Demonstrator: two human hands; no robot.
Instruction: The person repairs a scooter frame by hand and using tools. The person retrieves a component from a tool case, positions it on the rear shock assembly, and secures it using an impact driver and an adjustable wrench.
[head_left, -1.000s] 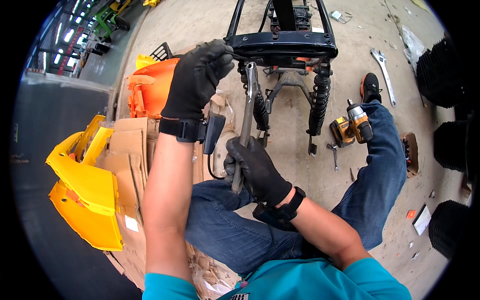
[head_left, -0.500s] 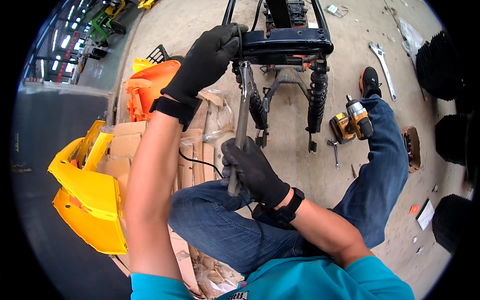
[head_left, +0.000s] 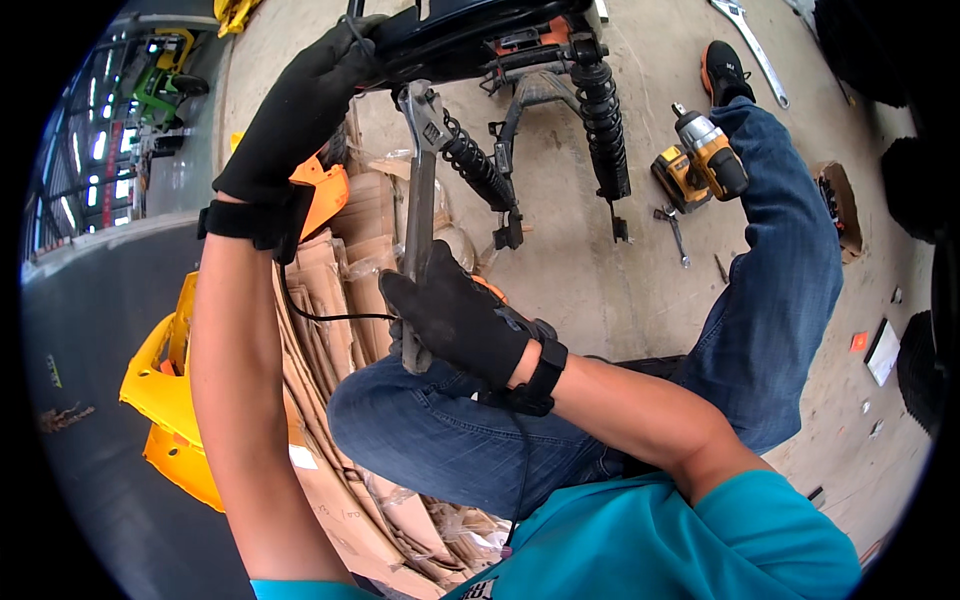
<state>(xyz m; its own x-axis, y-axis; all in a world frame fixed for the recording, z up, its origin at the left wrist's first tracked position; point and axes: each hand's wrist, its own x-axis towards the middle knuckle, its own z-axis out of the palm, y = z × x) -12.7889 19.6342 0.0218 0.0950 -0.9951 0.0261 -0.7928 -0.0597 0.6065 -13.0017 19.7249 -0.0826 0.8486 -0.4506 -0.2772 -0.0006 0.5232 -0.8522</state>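
My right hand [head_left: 455, 315], in a black glove, is closed around the handle of an adjustable wrench [head_left: 420, 205]. The wrench stands nearly upright in view, its jaw end up against the underside of a black metal frame [head_left: 470, 40] near its left end. My gloved left hand [head_left: 300, 115] is closed on that left end of the frame, beside a thin black cable or rod; its fingertips are partly hidden. Just beneath the frame hang a left shock absorber [head_left: 475, 170] and a right shock absorber [head_left: 602, 125] with black coil springs. What the wrench jaws grip is not clear.
A yellow cordless impact wrench [head_left: 705, 160] and a small wrench [head_left: 676, 238] lie by my right leg. Beyond my foot is a larger adjustable wrench [head_left: 755, 50]. Flattened cardboard [head_left: 325, 320] and yellow plastic panels [head_left: 165, 370] lie to my left.
My view has shifted, so the frame and both hands appear farther left and higher. Both hands keep their grips, and the wrench jaws stay at the frame's left end.
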